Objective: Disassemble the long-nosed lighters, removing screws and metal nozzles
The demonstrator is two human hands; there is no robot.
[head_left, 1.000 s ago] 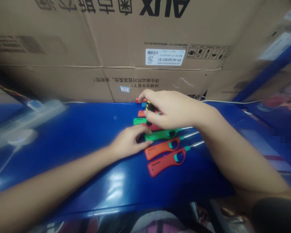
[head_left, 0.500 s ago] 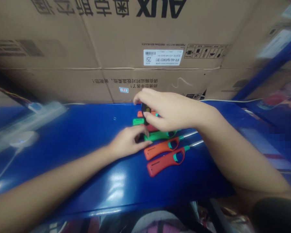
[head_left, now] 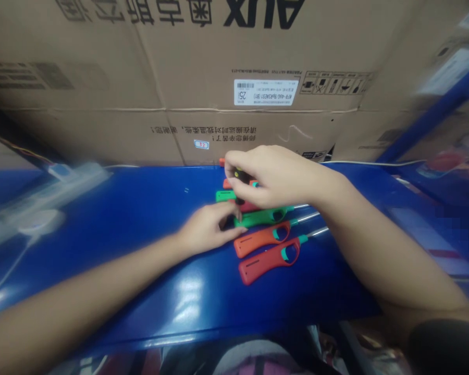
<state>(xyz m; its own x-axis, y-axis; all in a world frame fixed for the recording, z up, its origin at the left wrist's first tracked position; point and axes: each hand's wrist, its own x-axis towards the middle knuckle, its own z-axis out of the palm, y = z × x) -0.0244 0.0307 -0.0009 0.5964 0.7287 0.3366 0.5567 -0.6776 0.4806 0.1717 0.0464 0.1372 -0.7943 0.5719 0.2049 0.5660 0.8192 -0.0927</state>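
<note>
My right hand (head_left: 269,174) is closed round a small black and yellow object (head_left: 238,174), mostly hidden by its fingers, above the far lighters. My left hand (head_left: 214,225) pinches the handle end of a green lighter (head_left: 258,217) that lies flat. Nearer to me are an orange lighter (head_left: 256,241) and a red lighter (head_left: 263,262), side by side with metal tips pointing right. Beyond the left hand, the end of another green lighter (head_left: 223,196) and an orange one (head_left: 227,183) show, partly covered by my right hand.
A large cardboard box (head_left: 121,67) stands behind the blue surface (head_left: 148,286). On the left lie a white power strip (head_left: 82,179) and a round white device (head_left: 42,221) with a cable. A blue post (head_left: 418,109) rises at the right.
My right hand has shifted slightly right and its fingers have curled further over the black and yellow object. My left hand stays at the green lighter.
</note>
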